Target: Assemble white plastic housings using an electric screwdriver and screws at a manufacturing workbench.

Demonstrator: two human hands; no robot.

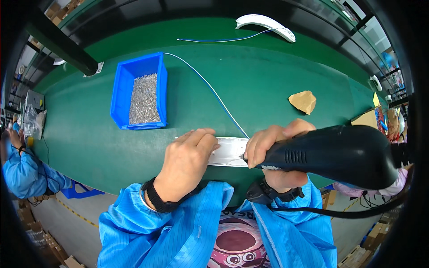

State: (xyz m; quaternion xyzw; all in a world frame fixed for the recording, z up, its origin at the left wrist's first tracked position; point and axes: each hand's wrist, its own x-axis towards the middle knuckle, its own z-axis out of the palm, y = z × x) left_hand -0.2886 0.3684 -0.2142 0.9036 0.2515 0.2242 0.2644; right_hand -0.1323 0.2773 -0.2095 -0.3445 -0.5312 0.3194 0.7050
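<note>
My right hand [278,154] is wrapped round a black electric screwdriver [342,154], its body pointing left and its cord running off to the right. The tool's tip is at a white plastic housing [228,152] that lies on the bench in front of me. Over the left end of this housing my left hand [190,154] is closed, fingers curled and hiding that end. A thin white and blue wire [210,87] leads from the housing up to the blue bin [115,96]. Small grey metal pieces, which look like screws [144,98], fill part of the bin.
A second white curved housing [266,24] with a wire sits at the back of the green bench [232,67]. A torn piece of brown cardboard [303,102] lies to the right. Far left, a person's blue sleeve [27,178] shows beside a plastic bag [33,123].
</note>
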